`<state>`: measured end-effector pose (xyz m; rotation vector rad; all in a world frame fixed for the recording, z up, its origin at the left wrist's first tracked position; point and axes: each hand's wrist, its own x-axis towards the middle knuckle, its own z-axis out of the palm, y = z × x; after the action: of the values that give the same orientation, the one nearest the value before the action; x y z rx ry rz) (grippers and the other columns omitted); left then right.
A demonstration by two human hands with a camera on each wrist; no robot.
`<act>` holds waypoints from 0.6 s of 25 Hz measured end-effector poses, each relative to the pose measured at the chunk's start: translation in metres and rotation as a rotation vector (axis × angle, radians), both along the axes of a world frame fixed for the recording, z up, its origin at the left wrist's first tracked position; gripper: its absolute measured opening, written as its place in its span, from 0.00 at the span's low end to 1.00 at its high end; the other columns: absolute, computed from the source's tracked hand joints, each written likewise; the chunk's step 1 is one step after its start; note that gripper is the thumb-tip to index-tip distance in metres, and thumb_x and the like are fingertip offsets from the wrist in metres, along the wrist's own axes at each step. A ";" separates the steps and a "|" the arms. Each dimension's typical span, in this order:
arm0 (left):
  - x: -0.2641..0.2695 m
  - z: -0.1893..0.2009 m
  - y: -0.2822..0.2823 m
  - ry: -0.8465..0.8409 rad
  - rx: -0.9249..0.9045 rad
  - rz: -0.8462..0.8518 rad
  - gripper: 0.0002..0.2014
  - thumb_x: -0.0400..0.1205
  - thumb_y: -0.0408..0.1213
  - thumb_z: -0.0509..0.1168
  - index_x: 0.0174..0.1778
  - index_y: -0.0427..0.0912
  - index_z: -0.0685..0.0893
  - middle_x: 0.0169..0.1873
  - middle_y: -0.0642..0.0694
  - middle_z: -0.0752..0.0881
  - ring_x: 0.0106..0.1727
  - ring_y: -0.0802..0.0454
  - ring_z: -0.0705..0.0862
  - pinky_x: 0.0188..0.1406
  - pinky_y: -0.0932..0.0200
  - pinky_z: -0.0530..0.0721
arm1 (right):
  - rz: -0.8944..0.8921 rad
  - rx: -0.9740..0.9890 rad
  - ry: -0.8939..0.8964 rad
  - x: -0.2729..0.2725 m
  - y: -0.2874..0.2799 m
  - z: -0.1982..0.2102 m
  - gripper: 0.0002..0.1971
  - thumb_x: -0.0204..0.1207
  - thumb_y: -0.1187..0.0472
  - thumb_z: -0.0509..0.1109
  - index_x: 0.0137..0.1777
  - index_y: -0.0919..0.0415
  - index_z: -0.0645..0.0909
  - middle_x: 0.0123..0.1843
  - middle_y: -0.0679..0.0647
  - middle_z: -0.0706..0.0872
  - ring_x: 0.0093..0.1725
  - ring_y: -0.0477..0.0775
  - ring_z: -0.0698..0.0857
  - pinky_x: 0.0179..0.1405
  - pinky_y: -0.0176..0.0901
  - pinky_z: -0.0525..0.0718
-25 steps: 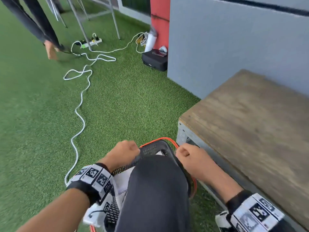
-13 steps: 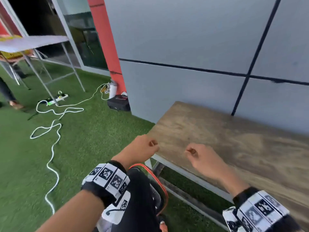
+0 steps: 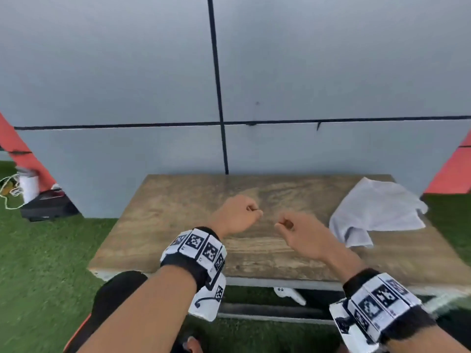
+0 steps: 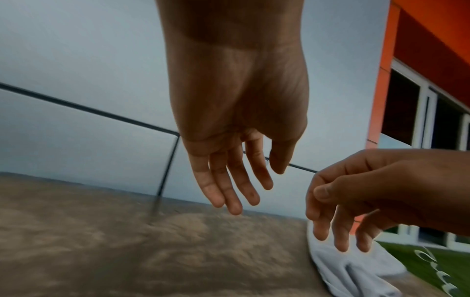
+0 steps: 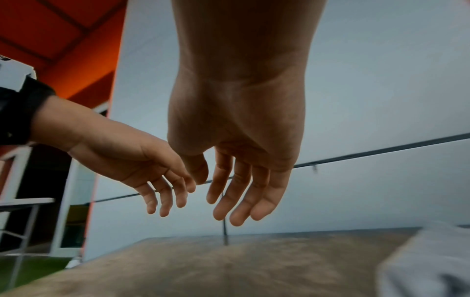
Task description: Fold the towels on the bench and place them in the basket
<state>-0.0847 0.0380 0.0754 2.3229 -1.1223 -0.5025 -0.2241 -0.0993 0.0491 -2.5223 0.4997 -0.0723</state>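
Both hands up over the wooden bench point(image 3: 178, 220), nothing in either. Left hand point(image 3: 235, 216) with fingers point(image 4: 229, 188) hanging loose and only slightly bent, holding nothing. Right hand point(image 3: 300, 234) just beside it, fingers point(image 5: 239, 193) drooping the same relaxed way, also bare. One rumpled white towel point(image 3: 374, 212) lying unfolded at the bench's right end, near the right hand but not touching. Grey panelled wall point(image 3: 127, 72) right behind, green turf point(image 3: 38, 250) all around. Can't spot the basket from these angles.
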 end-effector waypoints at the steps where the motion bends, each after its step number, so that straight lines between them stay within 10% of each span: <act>1: -0.008 -0.004 -0.020 0.022 0.004 -0.038 0.11 0.85 0.45 0.65 0.45 0.42 0.88 0.32 0.53 0.85 0.33 0.58 0.83 0.41 0.58 0.77 | -0.047 -0.010 0.011 -0.012 -0.013 -0.003 0.13 0.83 0.49 0.62 0.35 0.46 0.73 0.36 0.43 0.82 0.39 0.50 0.81 0.46 0.52 0.82; 9: -0.060 -0.071 -0.114 0.162 0.171 -0.285 0.14 0.87 0.45 0.62 0.63 0.43 0.85 0.63 0.46 0.85 0.60 0.48 0.84 0.56 0.55 0.79 | -0.372 0.028 0.175 -0.080 -0.092 -0.054 0.09 0.81 0.52 0.63 0.51 0.54 0.82 0.56 0.56 0.82 0.54 0.58 0.82 0.55 0.53 0.83; 15: -0.076 -0.109 -0.156 0.095 0.184 -0.383 0.09 0.85 0.41 0.63 0.47 0.39 0.82 0.54 0.41 0.78 0.50 0.45 0.79 0.63 0.42 0.82 | -0.464 -0.118 0.345 -0.094 -0.119 -0.086 0.15 0.82 0.59 0.57 0.62 0.61 0.80 0.75 0.63 0.69 0.77 0.68 0.59 0.76 0.58 0.67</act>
<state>-0.1602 -0.1180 -0.0338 2.2090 -1.5381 -0.8798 -0.3179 -0.2180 -0.0368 -2.4885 1.2458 0.1673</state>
